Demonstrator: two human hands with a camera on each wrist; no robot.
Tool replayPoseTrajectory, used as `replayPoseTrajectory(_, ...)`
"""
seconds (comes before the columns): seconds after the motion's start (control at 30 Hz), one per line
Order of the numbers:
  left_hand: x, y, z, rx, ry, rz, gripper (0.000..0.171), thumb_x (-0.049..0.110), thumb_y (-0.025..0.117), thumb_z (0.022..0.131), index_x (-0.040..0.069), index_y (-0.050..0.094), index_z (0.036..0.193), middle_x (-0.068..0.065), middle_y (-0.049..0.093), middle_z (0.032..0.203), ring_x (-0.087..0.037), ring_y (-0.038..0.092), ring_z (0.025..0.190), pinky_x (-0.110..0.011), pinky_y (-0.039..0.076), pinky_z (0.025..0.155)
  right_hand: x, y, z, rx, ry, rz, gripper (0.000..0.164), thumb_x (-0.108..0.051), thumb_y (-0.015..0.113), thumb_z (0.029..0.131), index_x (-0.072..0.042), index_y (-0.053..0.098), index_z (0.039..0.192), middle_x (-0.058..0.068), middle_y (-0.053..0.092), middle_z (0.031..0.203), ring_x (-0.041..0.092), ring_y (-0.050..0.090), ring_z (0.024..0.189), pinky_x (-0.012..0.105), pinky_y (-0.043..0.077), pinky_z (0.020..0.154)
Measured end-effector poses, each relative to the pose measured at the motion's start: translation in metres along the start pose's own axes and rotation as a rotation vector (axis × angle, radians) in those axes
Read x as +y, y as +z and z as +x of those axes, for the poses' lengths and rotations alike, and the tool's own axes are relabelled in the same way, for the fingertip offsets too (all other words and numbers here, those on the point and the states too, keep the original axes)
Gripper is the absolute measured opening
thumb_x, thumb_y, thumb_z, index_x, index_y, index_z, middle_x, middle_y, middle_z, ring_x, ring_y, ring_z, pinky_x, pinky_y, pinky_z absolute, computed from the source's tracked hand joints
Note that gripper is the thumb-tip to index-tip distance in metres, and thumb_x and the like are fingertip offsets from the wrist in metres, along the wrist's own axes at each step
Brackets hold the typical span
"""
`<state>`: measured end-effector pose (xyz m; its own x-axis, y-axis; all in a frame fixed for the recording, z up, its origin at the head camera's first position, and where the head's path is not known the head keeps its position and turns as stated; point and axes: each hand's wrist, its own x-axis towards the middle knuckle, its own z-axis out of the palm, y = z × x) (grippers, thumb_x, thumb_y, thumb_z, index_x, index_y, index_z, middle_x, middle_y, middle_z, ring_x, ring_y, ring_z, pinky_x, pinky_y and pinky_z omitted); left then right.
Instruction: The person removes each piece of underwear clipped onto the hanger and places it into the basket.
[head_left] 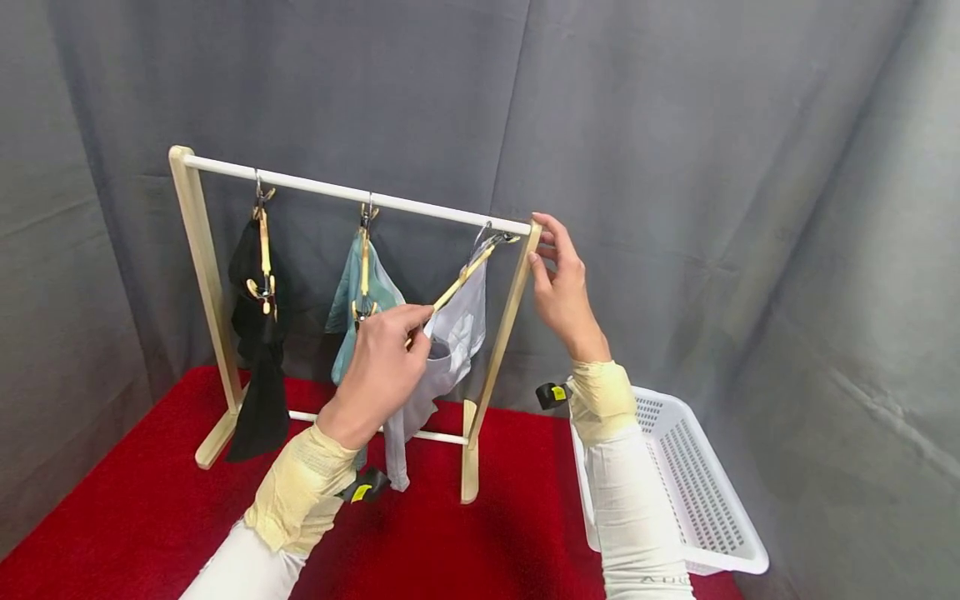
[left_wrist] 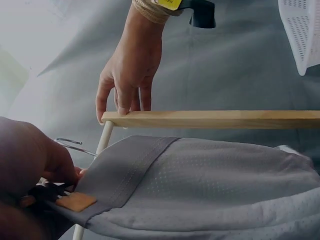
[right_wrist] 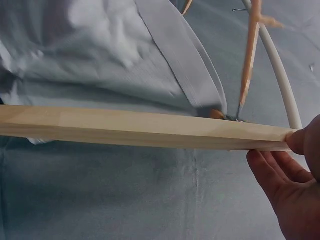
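Note:
In the head view my left hand pinches the near end of a wooden clip hanger. The hanger slants up to the right, its hook at the white rail of a small wooden clothes rack. A light grey garment with a wide waistband hangs from it. The left wrist view shows a wooden clip on the waistband beside my left fingers. My right hand holds the top of the rack's right upright, thumb on one side and fingers on the other, as the right wrist view also shows.
Further left on the rail hang a blue-green garment and a black garment, each on a clip hanger. A white perforated basket stands at the right, beside my right forearm. Red cloth covers the table; grey curtains surround it.

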<state>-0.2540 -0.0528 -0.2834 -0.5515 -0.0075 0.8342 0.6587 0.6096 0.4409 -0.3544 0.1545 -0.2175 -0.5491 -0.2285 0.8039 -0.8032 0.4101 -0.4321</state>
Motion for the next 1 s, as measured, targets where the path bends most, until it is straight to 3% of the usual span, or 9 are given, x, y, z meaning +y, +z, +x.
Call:
replayPoseTrajectory(0.27,0.0,-0.003,-0.035,-0.003,-0.094,-0.001,0.025,0.002,0.055,0.082,0.003,0.067,0.104,-0.009,0.067,0.098,-0.013,0.061,0.083,-0.033,0.053,0.073,0.002,-0.007,-0.003,-0.027,0.004,-0.03,0.049,0.004,0.044,0.09,-0.011,0.037,0.137,0.022,0.052,0.115,0.033,0.056,0.101,0.045,0.05,0.077)
replayPoseTrajectory(0.53,-0.007,-0.009,-0.071,0.035,-0.129,-0.03,0.024,0.004,0.06,0.08,0.005,0.069,0.102,-0.005,0.068,0.096,-0.011,0.062,0.082,-0.034,0.053,0.074,0.003,-0.011,-0.004,-0.026,0.004,-0.029,0.05,0.004,0.045,0.09,-0.011,0.037,0.137,0.021,0.052,0.115,0.033,0.056,0.102,0.045,0.05,0.078)
replayPoseTrajectory(0.8,-0.015,-0.018,-0.104,-0.009,-0.271,-0.133,0.024,0.0,0.062,0.077,0.008,0.069,0.099,-0.001,0.068,0.093,-0.005,0.059,0.074,-0.026,0.053,0.066,0.005,-0.01,-0.002,-0.037,-0.006,-0.021,0.05,0.004,0.045,0.09,-0.012,0.036,0.137,0.025,0.051,0.114,0.032,0.057,0.101,0.046,0.05,0.078)
replayPoseTrajectory(1.0,-0.019,-0.017,-0.113,-0.075,-0.408,-0.242,0.025,0.002,0.064,0.076,0.011,0.07,0.099,0.0,0.068,0.09,-0.006,0.061,0.071,-0.026,0.053,0.063,0.004,-0.01,-0.003,-0.033,-0.012,-0.017,0.051,0.005,0.045,0.089,-0.011,0.037,0.137,0.025,0.052,0.113,0.034,0.057,0.1,0.045,0.05,0.077)
